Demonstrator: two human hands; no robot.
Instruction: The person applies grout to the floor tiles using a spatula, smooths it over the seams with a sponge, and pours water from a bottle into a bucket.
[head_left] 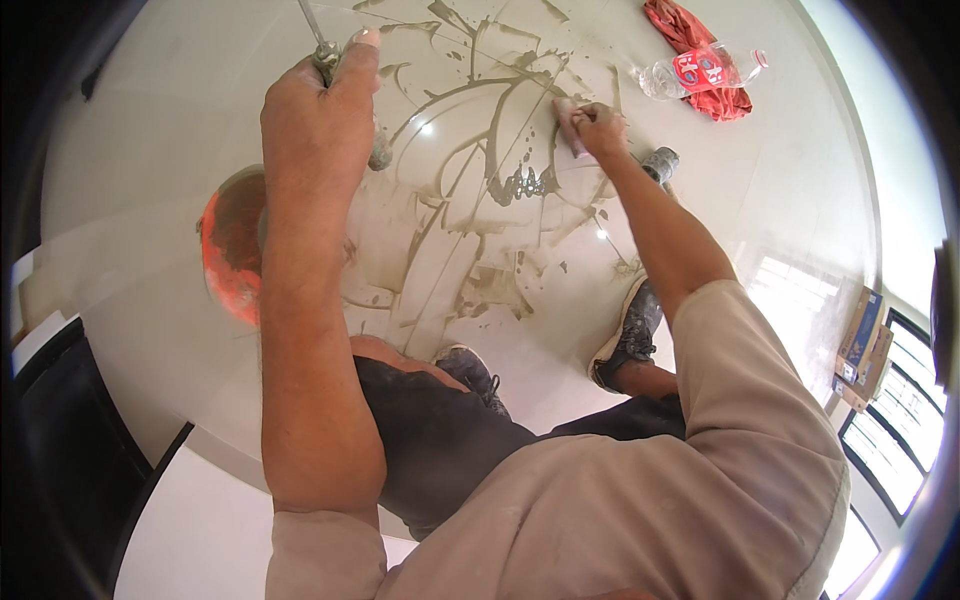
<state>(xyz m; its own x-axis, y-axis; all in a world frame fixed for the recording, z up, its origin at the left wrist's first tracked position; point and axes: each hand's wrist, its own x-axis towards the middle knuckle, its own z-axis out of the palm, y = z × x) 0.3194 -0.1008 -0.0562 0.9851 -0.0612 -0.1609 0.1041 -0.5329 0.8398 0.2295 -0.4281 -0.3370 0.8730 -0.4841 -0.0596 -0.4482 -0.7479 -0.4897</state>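
My left hand is closed around the handle of a hand tool. The tool has a thin metal shaft and a smeared handle; its working end lies beyond the upper edge. Further right, my right hand pinches a small pinkish flat scraper-like piece, which is at the floor surface. Wet grey-green paste streaks the pale tiled floor between my hands. Beside my left forearm stands an orange bowl, its inside coated with the same paste and partly hidden by the arm.
A clear plastic bottle with a red label lies on a crumpled red cloth at the far right. A dark, paste-stained cylindrical thing lies by my right forearm. My dark shoes rest on the floor. Cardboard boxes stand at the right.
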